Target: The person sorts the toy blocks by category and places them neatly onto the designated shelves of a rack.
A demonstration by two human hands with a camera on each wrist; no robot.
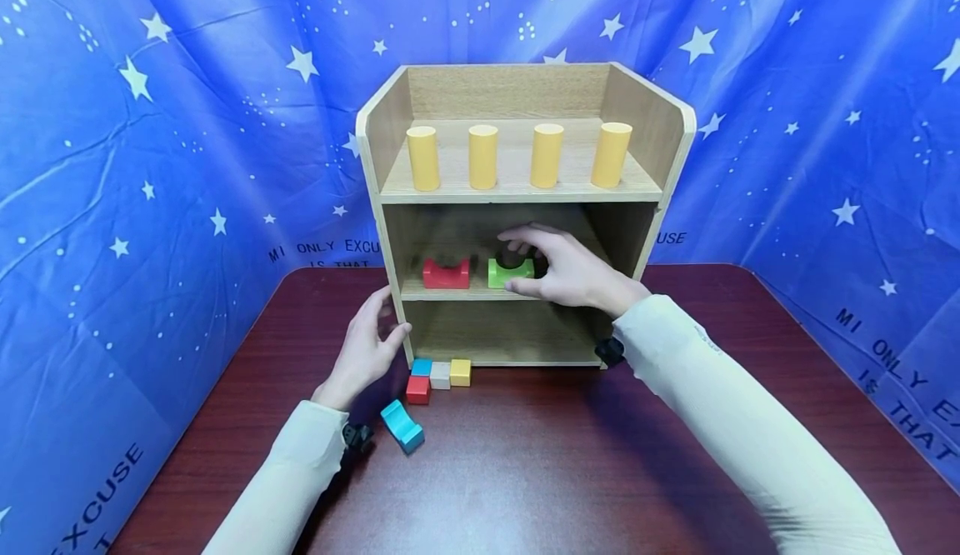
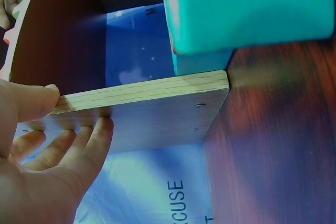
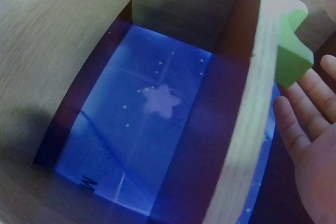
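Observation:
My left hand point(image 1: 367, 351) grips the front edge of the wooden shelf unit's left side panel point(image 2: 157, 90). Its thumb lies on one face of the panel and its fingers on the other in the left wrist view. My right hand point(image 1: 566, 267) reaches to the middle shelf, fingers spread and loosely bent around a green notched block point(image 1: 495, 275). In the right wrist view the fingertips come right up beside the green block point(image 3: 294, 59), with no grip around it. A red notched block point(image 1: 446, 277) sits to its left on that shelf, notch upward.
Several yellow cylinders point(image 1: 483, 157) stand in a row on the top shelf point(image 1: 510, 194). Small blue, grey, yellow and red blocks point(image 1: 440, 375) lie before the unit's left corner. A turquoise notched block point(image 1: 402, 427) rests on the table point(image 1: 525, 455) beside my left wrist.

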